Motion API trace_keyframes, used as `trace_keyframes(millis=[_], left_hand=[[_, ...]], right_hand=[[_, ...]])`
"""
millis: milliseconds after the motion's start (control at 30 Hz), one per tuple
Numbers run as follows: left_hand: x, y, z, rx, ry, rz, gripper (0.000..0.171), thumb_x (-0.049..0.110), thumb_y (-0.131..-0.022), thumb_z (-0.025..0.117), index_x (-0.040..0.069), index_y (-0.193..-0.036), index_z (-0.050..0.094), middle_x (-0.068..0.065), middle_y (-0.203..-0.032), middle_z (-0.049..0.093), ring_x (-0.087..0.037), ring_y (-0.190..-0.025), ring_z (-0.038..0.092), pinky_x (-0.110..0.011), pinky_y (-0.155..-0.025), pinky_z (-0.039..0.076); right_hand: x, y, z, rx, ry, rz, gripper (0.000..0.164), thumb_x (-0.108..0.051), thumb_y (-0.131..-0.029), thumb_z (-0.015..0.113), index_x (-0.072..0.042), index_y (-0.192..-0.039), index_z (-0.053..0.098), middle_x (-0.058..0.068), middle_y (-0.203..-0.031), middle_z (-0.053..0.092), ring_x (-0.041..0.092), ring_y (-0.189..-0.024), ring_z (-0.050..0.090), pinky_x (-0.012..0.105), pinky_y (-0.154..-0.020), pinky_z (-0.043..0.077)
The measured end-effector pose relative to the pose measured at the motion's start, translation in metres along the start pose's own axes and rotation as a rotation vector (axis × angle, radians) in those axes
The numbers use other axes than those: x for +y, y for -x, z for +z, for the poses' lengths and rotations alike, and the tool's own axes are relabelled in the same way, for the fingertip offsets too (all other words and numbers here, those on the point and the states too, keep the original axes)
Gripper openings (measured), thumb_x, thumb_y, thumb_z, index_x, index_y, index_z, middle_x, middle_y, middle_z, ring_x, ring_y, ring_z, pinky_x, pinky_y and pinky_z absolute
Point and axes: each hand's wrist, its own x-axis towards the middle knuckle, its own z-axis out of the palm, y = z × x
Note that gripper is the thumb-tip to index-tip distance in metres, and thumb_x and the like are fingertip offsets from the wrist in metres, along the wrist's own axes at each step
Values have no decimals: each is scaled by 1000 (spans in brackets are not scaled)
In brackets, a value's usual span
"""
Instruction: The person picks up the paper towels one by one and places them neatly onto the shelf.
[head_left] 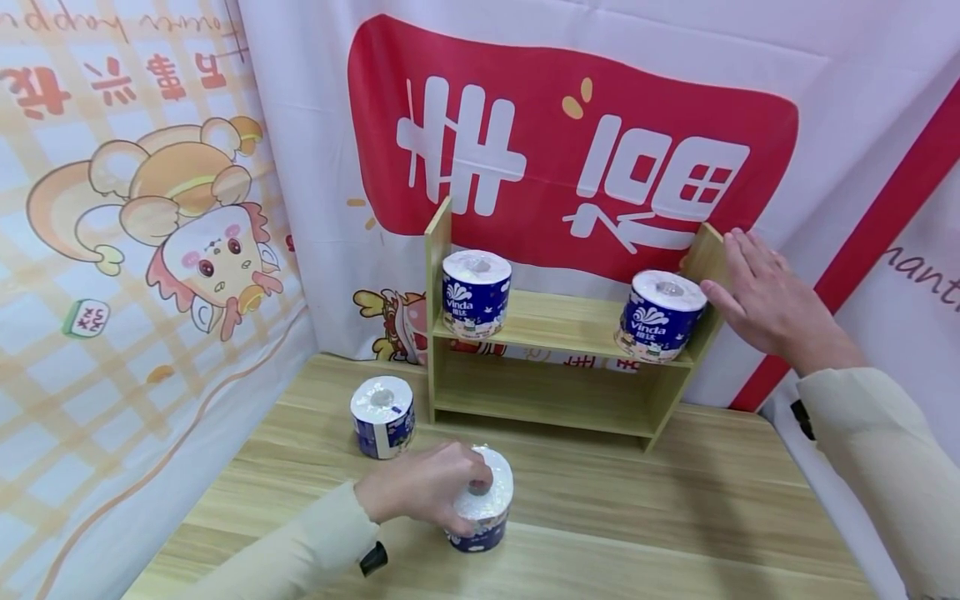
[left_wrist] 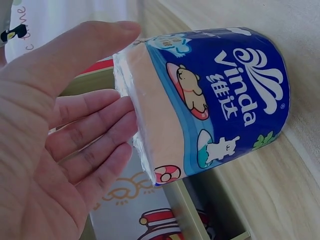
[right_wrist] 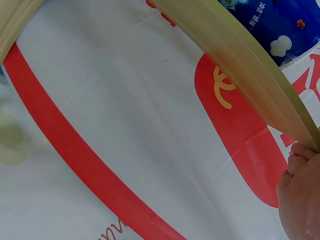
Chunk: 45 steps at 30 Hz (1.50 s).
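Note:
My left hand grips a toilet paper roll from above, fingers bent over its top by the core and thumb down its side. The left wrist view shows the blue printed wrapper of that roll and its pale top end beside the fingertips. My right hand rests against the right side panel of a small wooden shelf, its fingers straight in the head view. In the right wrist view, the fingertips meet the edge of that panel.
Two rolls stand on the upper board of the shelf, a left roll and a right roll. Another roll stands on the wooden table left of the shelf. Printed cloth hangs behind and at the sides.

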Motion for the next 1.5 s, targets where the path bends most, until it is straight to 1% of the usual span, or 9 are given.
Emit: trace_keyframes(millis=[167,467,733,933,1100,1300,1500], left_hand=[[-1,-2,4,2,-6,9,35,42,-70,82,21,-95,67,11,-91,67,4,-76,55,-6,-63,46],[-2,-3,8,-30,27,-12,35,41,-72,82,21,-97,68,11,-91,66,4,-76,55,-7,-64,47],[-3,-5,8,-19,18,-1,31,39,-71,82,20,-91,68,10,-85,65,4,-71,53,-6,-60,44],[-4,-7,7,-26,18,-7,30,39,-72,82,20,-90,68,11,-83,64,4,-71,51,-8,-61,45],[-6,-8,8,-31,18,-2,29,39,-70,83,21,-86,67,13,-79,62,4,-68,49,-8,-58,43],[-7,-9,7,-48,46,-13,32,42,-68,84,21,-83,65,14,-76,59,3,-65,47,-9,-56,41],[-9,-11,7,-49,57,-5,32,42,-67,84,22,-78,62,14,-73,57,3,-63,45,-9,-54,40]], right_hand=[[0,0,0,-4,-4,4,86,-55,-96,37,-16,-155,-13,12,-164,-11,39,-151,-6,65,-119,8],[0,0,1,-2,-14,6,86,-55,-96,38,-16,-155,-13,12,-164,-9,39,-151,-6,65,-119,8],[0,0,1,-10,-20,10,87,-54,-96,39,-16,-155,-13,12,-164,-10,39,-151,-6,67,-117,11],[0,-1,1,-13,-29,12,87,-53,-96,40,-16,-154,-14,14,-164,-8,40,-151,-7,68,-116,11],[0,-1,1,-14,-35,14,87,-53,-96,40,-16,-154,-14,14,-164,-9,40,-151,-6,68,-116,11],[0,-1,2,-14,-35,13,88,-54,-96,40,-16,-154,-14,14,-164,-9,41,-150,-6,68,-116,11],[1,-2,3,-15,-36,16,88,-54,-96,40,-15,-154,-14,13,-164,-11,41,-150,-7,68,-116,10]])
